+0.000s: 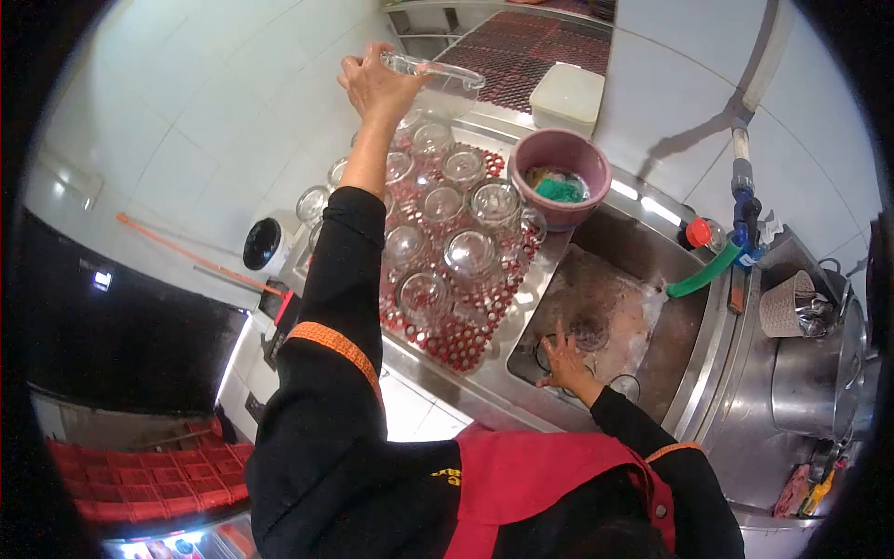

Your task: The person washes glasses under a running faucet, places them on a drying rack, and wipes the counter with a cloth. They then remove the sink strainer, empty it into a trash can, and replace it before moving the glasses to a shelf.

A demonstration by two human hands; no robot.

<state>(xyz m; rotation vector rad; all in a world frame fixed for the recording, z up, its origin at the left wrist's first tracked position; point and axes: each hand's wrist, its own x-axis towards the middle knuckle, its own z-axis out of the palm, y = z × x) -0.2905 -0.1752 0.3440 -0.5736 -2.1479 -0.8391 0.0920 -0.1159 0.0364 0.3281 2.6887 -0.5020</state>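
Observation:
My left hand (380,88) is raised at the far end of the drying area, its fingers closed on the edge of a clear glass container (452,91). Below and nearer to me, several clear glasses (470,253) stand upside down on a red perforated mat (461,349). My right hand (569,365) is low in the steel sink (684,321), fingers spread and holding nothing that I can see. Beside it, partly covered by the hand and wrist, are round clear glass rims (626,385). Water lies in the basin.
A pink tub (562,154) with a green scouring pad (561,191) sits at the sink's back corner, near a lidded pale box (568,96). On the right are a green hose (706,272), a woven basket (784,309) and a large metal pot (810,382).

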